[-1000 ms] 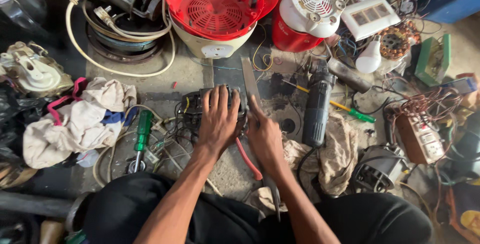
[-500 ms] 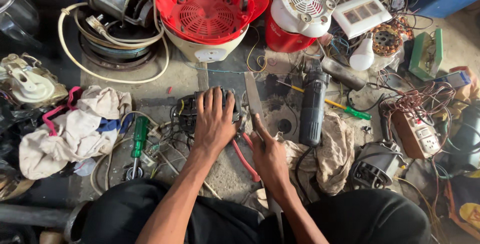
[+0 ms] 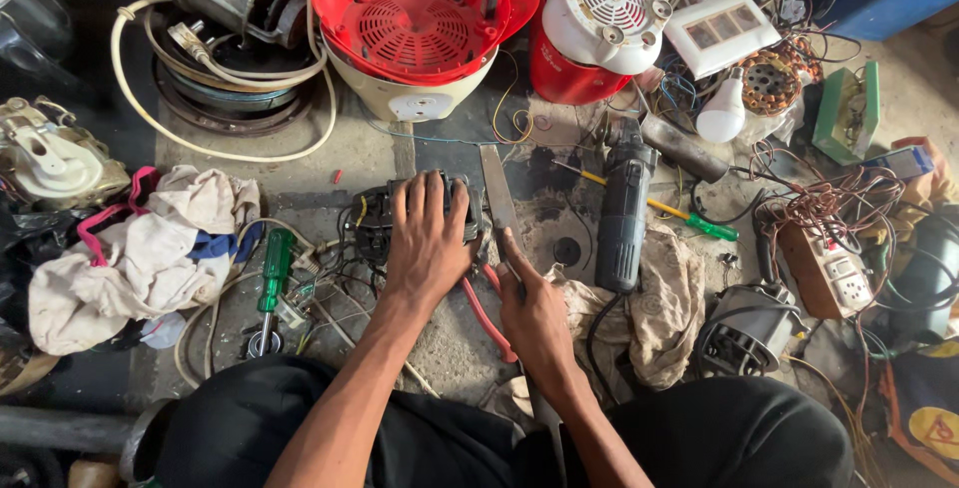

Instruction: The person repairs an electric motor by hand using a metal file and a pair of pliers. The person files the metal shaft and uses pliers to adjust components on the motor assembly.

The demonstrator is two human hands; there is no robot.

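A small dark motor block [image 3: 385, 220], wound about with thin wires, is pressed flat to the concrete floor [image 3: 370, 153] under the left hand [image 3: 428, 238], whose fingers are spread and laid over its top rather than curled about it; nothing is clasped by that hand. A long flat metal file [image 3: 496, 198] is gripped by the right hand [image 3: 534, 308], the fingers closed on its lower part, though the handle end is hidden beneath the palm and wrist. The file's long axis runs nearly straight away from the body, its grey blade lying just beside the right edge of the block and close to the left fingertips; whether blade and block are touching cannot be told. The block therefore lies to the left of the file, directly under the left hand, and well nearer that hand than the right. Red-handled pliers [image 3: 484, 313] lie between the two wrists. A green-handled screwdriver [image 3: 272, 273] rests left of the block, a black cylindrical power tool [image 3: 621, 213] to the right, a crumpled cloth [image 3: 649, 313] beside it.
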